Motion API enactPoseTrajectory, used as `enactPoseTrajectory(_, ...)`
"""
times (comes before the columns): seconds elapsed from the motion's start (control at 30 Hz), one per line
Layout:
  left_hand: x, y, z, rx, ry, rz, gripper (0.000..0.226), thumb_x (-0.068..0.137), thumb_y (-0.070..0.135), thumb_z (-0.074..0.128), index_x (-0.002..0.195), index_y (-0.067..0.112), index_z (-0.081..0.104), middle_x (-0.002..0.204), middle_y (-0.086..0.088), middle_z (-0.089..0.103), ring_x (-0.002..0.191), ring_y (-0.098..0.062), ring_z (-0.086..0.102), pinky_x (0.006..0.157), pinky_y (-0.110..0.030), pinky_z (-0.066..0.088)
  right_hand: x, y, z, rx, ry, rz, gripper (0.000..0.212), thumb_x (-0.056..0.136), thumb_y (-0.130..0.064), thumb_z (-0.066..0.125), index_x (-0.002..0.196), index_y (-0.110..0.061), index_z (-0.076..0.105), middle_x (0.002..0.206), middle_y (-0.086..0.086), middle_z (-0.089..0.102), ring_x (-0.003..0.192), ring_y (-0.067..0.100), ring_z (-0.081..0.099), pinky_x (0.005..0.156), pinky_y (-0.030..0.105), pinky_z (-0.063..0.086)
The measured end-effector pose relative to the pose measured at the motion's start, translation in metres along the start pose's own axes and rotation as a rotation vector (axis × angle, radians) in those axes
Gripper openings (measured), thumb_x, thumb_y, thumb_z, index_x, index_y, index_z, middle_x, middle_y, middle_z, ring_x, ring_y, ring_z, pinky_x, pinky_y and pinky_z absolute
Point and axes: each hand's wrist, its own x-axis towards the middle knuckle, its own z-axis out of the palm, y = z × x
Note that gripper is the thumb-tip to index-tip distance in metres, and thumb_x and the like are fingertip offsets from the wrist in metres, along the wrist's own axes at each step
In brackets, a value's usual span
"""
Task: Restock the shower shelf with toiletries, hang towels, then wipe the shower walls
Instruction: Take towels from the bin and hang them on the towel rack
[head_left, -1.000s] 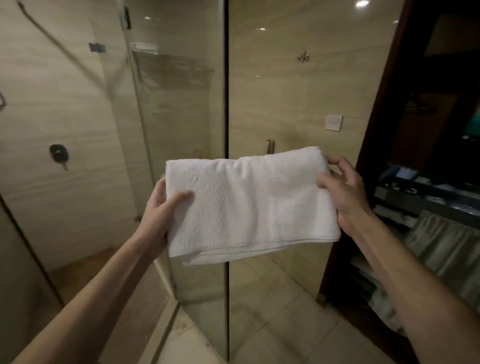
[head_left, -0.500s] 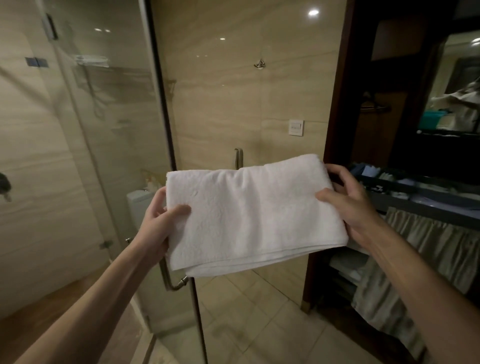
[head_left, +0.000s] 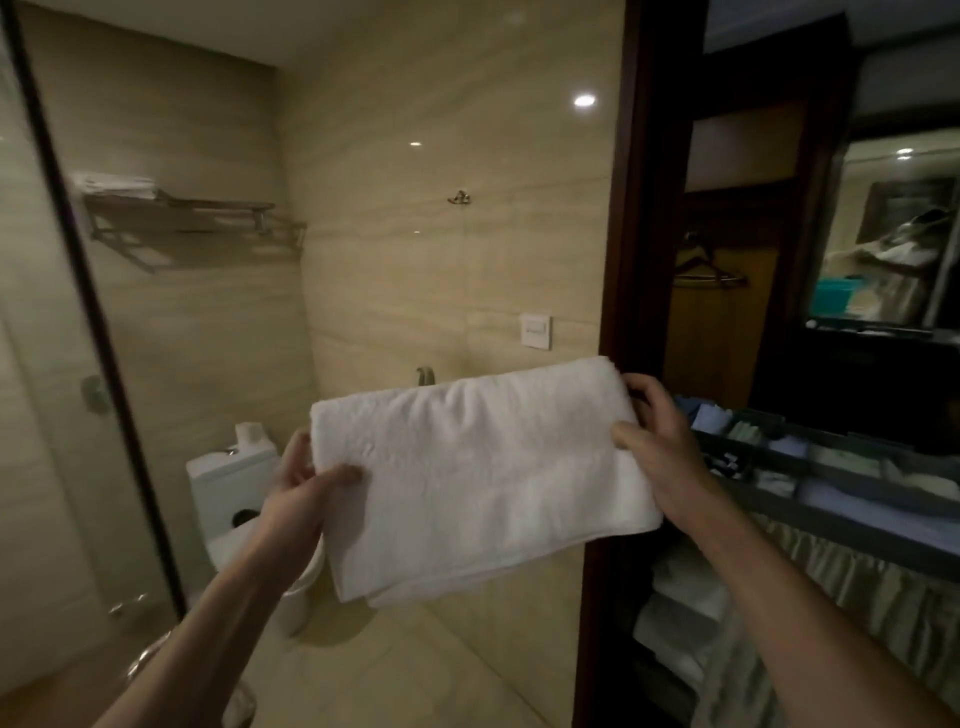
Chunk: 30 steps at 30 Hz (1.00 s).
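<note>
The towel (head_left: 483, 483) is folded into a thick white pad and held up flat in front of the person, stretched between both hands, probably so the fold stays neat while it is carried to where it will go. The left hand (head_left: 298, 491) is closed on the towel's left edge, thumb pressed on the near face and fingers hidden behind. The right hand (head_left: 657, 447) clamps the right edge the same way, thumb in front, fingers curled round the back at the upper corner. The bulk of the towel hangs between and below the two grips, its lower folded edge sagging a little under the left one. Up and to the left of the left hand, well apart, a metal rack (head_left: 192, 223) on the wall already carries a folded white stack, a likely place for this towel. A toilet (head_left: 228, 483) sits just beyond the left hand, and a cart of linens (head_left: 831, 499) lies past the right.
</note>
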Motion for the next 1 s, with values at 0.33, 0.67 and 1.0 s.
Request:
enactPoseTrajectory(0.33, 0.096, -0.043, 0.038, -0.020, -0.119, -0.016, 0.056, 0.075, 0.007, 0.077, 0.122, 0.033, 0.062, 0.115, -0.004, 0.071, 0.097, -0.028, 0.072, 0.069, -0.041, 0.059, 0.063, 0.043, -0.018, -0.043, 0.081, 0.017, 0.056, 0.082, 0.000, 0.060, 0.122, -0.039, 0.056, 0.120, -0.008, 0.063, 0.103, 0.018, 0.063, 0.080, 0.044, 0.057)
enactPoseTrajectory(0.67, 0.215, -0.048, 0.015, -0.052, -0.045, -0.026, 0.056, 0.084, 0.002, 0.068, 0.131, 0.030, 0.057, 0.114, -0.003, 0.069, 0.089, -0.023, 0.072, 0.067, -0.039, 0.059, 0.178, 0.062, 0.053, -0.055, 0.062, -0.045, 0.057, 0.080, 0.003, 0.059, 0.122, -0.035, 0.055, 0.116, -0.004, 0.066, 0.104, 0.022, 0.064, 0.082, 0.048, 0.056)
enactPoseTrajectory(1.0, 0.310, -0.051, -0.022, -0.007, 0.002, 0.013, 0.051, 0.084, 0.008, 0.073, 0.128, 0.029, 0.056, 0.122, -0.005, 0.066, 0.103, -0.028, 0.068, 0.073, -0.041, 0.060, 0.284, 0.074, 0.123, -0.012, -0.043, -0.103, 0.052, 0.084, 0.004, 0.057, 0.118, -0.035, 0.056, 0.113, -0.005, 0.066, 0.097, 0.017, 0.066, 0.066, 0.030, 0.055)
